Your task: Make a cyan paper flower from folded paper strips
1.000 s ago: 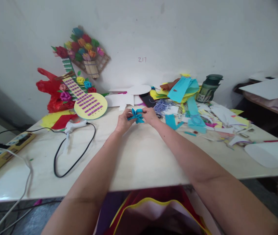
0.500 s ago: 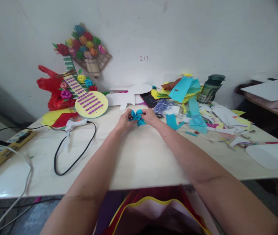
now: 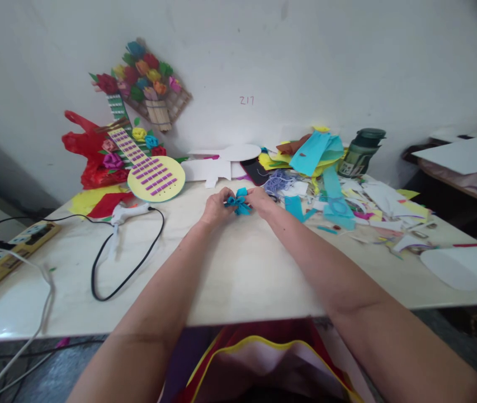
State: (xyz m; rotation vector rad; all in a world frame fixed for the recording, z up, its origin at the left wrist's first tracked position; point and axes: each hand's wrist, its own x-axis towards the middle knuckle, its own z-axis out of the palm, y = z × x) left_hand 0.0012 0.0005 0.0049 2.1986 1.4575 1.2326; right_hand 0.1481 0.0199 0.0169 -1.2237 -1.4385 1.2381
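Between my two hands is a blue crepe-paper flower [image 3: 241,205] with several petals, held just above the table. My left hand [image 3: 217,207] is closed on its left side, fingers curled around its base. From the right, my right hand [image 3: 260,200] pinches a petal at the flower's edge. The fingertips partly cover the flower, so its underside is hidden. Blue paper strips [image 3: 294,208] lie on the table just to the right of my right hand.
A white glue gun [image 3: 131,212] with a looped black cord lies left. Behind it leans a yellow paper guitar [image 3: 156,179]. Paper scraps [image 3: 383,210] and a green bottle [image 3: 362,152] occupy the right. A yellow power strip [image 3: 12,263] sits at the left edge.
The flower has turned and shifted slightly to the right, with its petals now facing differently. Both hands keep hold of it, and the fingers have moved a little.
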